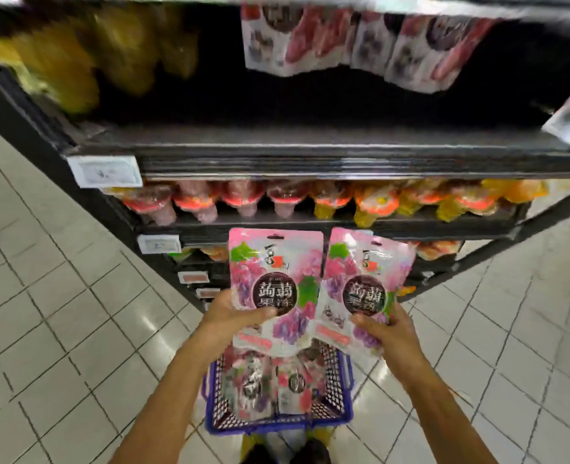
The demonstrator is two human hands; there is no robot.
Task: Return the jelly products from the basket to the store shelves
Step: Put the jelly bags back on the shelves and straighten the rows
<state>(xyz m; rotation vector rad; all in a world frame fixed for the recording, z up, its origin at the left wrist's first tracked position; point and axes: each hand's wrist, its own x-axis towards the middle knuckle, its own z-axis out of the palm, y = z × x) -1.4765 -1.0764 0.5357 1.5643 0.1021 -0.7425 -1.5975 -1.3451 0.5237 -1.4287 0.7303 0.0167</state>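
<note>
Forearms [163, 400]: both bare, reaching forward and down over the basket.
Basket [277, 427]: blue-purple mesh, standing on the tiled floor [59, 296] between the arms. More pink pouches [260, 386] lay inside it.
Left hand [233, 318]: fingers curled under and thumb laid across the lower part of the left pouch [270, 279], a pink grape jelly pack held upright with its face to the camera.
Right hand [387, 333]: gripped the bottom corner of the right pouch [360, 283]. A second edge showed behind it, so it may have held two; I could not tell for sure.
Held pouches: side by side with their edges almost touching, clear above the basket, in front of the lower tiers and well below the top row.
Shelving: blurred hanging packs [344, 41] in the same pink and white hung at the top, with yellow bags [76, 55] to their left. A dark shelf board [310, 152] ran beneath them, and jelly cups [277, 199] stood a tier lower.
Step in hand: judged to be the carry from basket to shelf, with the pouches picked up and none yet placed.
Next move: likely raising the pouches to the matching hanging row. Each pack's top hole would need to go onto a peg, though no peg was visible. With the grip low on each pack, the top would be floppy, so hanging one pack at a time seemed wiser.
</note>
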